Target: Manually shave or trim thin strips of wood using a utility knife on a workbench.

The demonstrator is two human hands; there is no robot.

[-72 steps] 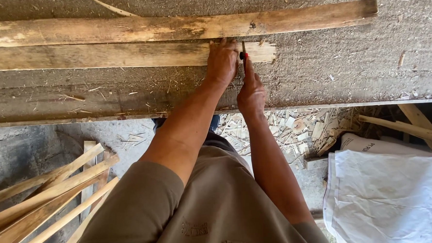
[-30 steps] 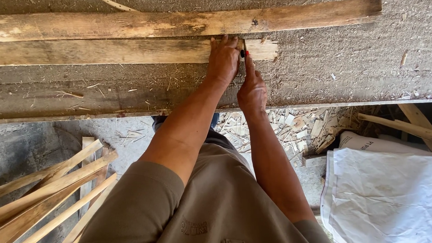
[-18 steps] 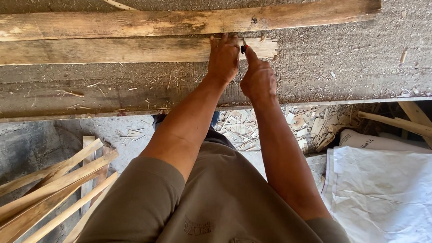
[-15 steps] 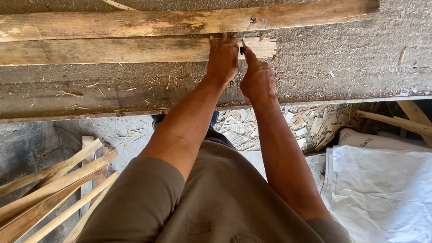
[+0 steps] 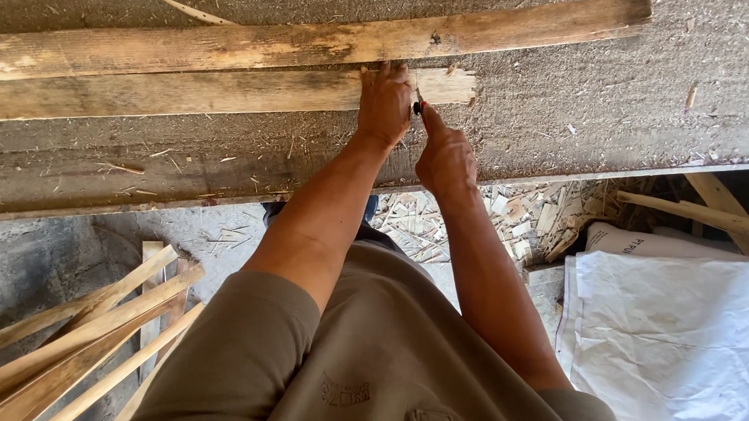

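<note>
Two weathered wooden planks lie along a dusty workbench (image 5: 556, 118). The nearer, shorter plank (image 5: 176, 94) ends in a broken tip at the right. My left hand (image 5: 384, 103) presses flat on this plank near that end. My right hand (image 5: 443, 153) is closed on a small dark pen-like tool (image 5: 418, 106), its tip at the plank right beside my left hand. The longer plank (image 5: 300, 44) lies just behind, untouched.
Several thin wooden slats (image 5: 69, 342) lean in a pile at lower left on the floor. A white woven sack (image 5: 674, 324) lies at lower right, with wood scraps and chips (image 5: 509, 217) under the bench and more slats (image 5: 703, 213) at right.
My right hand has shifted slightly down and right along the plank's end while holding the tool; my left hand stays pressed on the plank.
</note>
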